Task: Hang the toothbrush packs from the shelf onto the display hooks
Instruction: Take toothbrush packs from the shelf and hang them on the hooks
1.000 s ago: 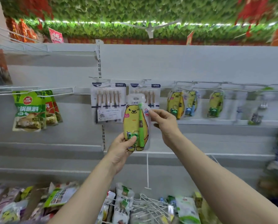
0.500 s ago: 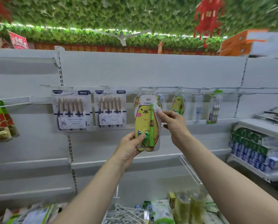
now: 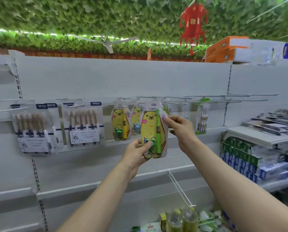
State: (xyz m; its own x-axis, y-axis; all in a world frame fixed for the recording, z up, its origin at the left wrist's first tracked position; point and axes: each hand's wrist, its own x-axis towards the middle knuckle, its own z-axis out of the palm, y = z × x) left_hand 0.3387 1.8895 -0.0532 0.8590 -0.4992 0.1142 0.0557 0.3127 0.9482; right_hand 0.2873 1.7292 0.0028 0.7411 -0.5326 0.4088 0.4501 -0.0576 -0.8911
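Note:
A yellow bear-shaped toothbrush pack with a green brush is held upright in front of the display hooks. My left hand grips its bottom edge, thumb on the front. My right hand pinches its upper right edge. Two matching bear packs hang on hooks just behind and to the left. Two six-piece toothbrush packs hang further left. One slim pack hangs to the right.
Long bare wire hooks stick out to the right of the held pack. Boxed toothpaste is stacked on shelves at the right. Bottles and packets lie in a bin below. White shelf edges run under my arms.
The view has swung right along the shelf. Both hands have carried the bear pack rightward past the six-piece packs, up to the hooks holding the other bear packs.

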